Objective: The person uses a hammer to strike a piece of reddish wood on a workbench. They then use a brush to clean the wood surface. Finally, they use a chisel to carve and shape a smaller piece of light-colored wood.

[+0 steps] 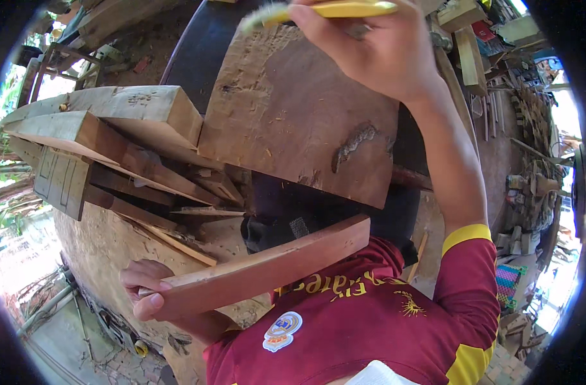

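My left hand [145,282] grips one end of a smooth reddish-brown wooden bar [267,269]. The bar slants up to the right in front of my maroon shirt. High at the top of the view, my right hand [386,54] is closed around a brush [360,9] with a yellow handle; its pale bristles point left. Below the brush lies a thick wooden board [273,115] with a rough, pitted edge, a dark hollow and small shavings on its face. The brush appears raised above the board, apart from the bar.
Heavy timber beams [139,112] are stacked at the left, with a short marked wood block [61,183] against them. Under them spreads a broad wooden slab [106,256]. Lumber offcuts [530,186] pile up along the right, near a colourful woven mat [510,285].
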